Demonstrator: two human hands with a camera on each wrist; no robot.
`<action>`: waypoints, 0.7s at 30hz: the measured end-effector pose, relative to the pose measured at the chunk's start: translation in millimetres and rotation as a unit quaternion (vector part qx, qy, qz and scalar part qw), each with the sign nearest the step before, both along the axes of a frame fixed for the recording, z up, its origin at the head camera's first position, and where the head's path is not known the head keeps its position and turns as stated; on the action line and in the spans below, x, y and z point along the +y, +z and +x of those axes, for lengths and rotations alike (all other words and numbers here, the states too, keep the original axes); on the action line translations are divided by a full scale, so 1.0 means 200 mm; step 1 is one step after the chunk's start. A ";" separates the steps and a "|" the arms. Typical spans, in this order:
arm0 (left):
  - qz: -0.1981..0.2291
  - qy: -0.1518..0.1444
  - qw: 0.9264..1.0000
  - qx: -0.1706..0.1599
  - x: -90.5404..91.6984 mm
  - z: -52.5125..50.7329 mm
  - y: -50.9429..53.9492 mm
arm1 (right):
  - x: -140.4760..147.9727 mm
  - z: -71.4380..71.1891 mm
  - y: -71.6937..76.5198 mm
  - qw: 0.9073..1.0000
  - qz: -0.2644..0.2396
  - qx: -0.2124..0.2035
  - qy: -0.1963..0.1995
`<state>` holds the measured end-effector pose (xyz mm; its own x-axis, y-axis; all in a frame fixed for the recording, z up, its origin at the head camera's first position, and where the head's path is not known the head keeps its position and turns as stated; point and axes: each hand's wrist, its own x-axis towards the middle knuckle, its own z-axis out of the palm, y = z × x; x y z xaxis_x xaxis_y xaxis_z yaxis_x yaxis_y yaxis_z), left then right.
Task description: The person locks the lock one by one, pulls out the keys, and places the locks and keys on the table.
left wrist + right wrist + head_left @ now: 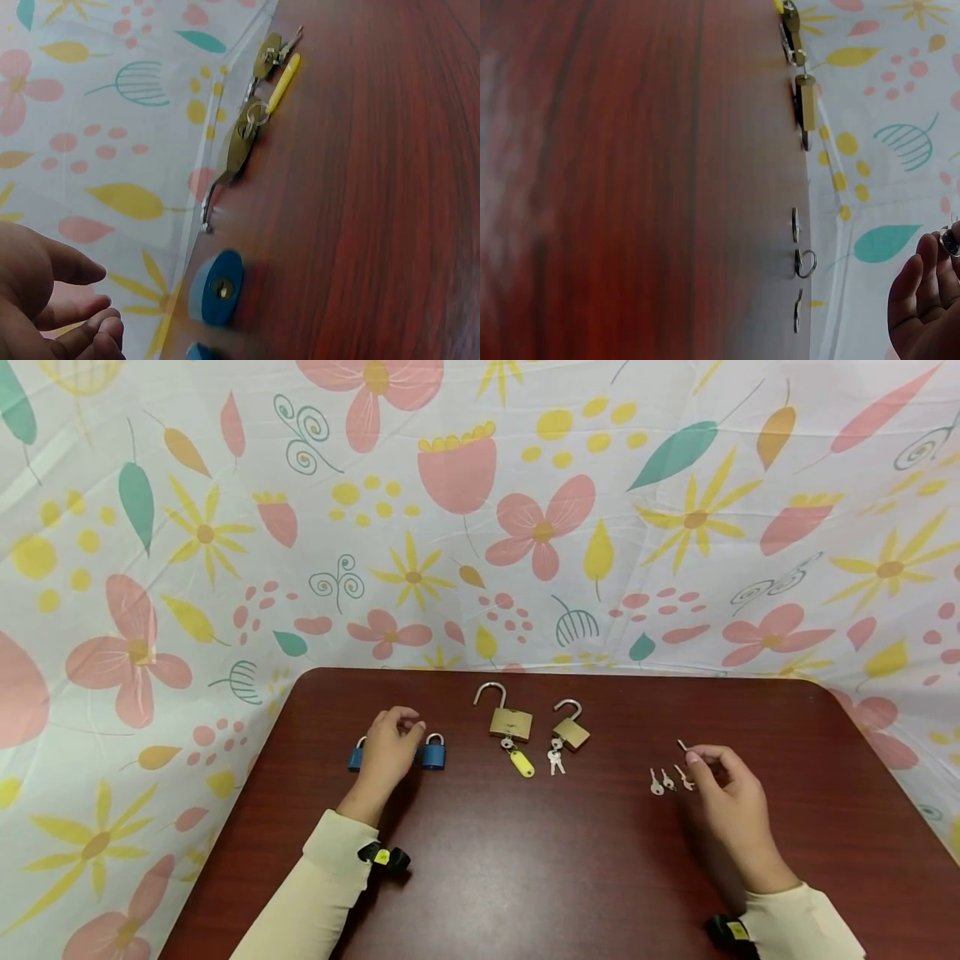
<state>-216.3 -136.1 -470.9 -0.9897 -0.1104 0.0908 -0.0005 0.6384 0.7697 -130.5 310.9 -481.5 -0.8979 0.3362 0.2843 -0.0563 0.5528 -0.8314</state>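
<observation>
Floral backdrop (457, 527); dark wooden table (525, 877); landmark, large brass padlock (512, 724). Well right of it: small key (682, 745), could drop among loose keys (657, 783) should the pinch slacken. Right hand (731, 797): pinches that key narrowly, thumb to finger. Left hand (390, 747): empty, fingers loosely parted, near blue padlocks (433, 755) left of landmark.

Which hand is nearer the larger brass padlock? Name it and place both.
Left. The left hand is left of the larger brass padlock, by the blue padlocks; the right hand is farther off to its right, past the smaller brass padlock.
</observation>
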 end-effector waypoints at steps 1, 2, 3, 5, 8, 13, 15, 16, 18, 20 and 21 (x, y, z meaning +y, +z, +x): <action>-0.001 -0.001 1.000 0.002 0.01 0.00 0.00 | 0.01 0.00 0.00 1.000 0.005 0.001 -0.003; 0.000 -0.003 1.000 0.002 0.02 -0.01 0.00 | 0.02 0.00 0.00 1.000 0.010 0.002 -0.003; 0.001 -0.006 1.000 0.003 0.03 -0.01 0.00 | 0.03 0.00 0.00 1.000 0.012 0.005 -0.001; -0.001 -0.012 1.000 0.003 0.05 -0.01 0.00 | 0.04 0.01 0.00 1.000 0.020 0.005 -0.003; 0.001 -0.020 1.000 0.000 0.08 -0.01 0.01 | 0.06 0.01 0.01 1.000 0.025 0.003 -0.006; 0.004 -0.031 0.999 -0.013 0.11 -0.01 0.00 | 0.08 0.03 0.03 0.999 0.039 -0.003 -0.007; 0.005 -0.036 0.999 -0.017 0.12 -0.01 0.00 | 0.09 0.03 0.03 0.999 0.051 -0.003 -0.005; 0.004 -0.039 0.999 -0.017 0.13 -0.01 0.00 | 0.10 0.03 0.03 0.998 0.059 -0.001 -0.005; 0.005 -0.045 0.999 -0.019 0.15 -0.02 -0.01 | 0.12 0.04 0.04 0.997 0.076 0.004 -0.004; 0.009 -0.052 0.998 -0.019 0.17 -0.02 -0.01 | 0.14 0.04 0.04 0.995 0.094 0.010 -0.002; 0.012 -0.056 0.998 -0.019 0.18 -0.02 -0.01 | 0.15 0.04 0.04 0.995 0.102 0.012 -0.002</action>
<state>-220.8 -99.7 -472.3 -0.9987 0.0002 0.0510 0.0403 0.6170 0.7859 -123.4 340.2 -474.1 -0.8889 0.2726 0.3681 -0.0725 0.7098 -0.7007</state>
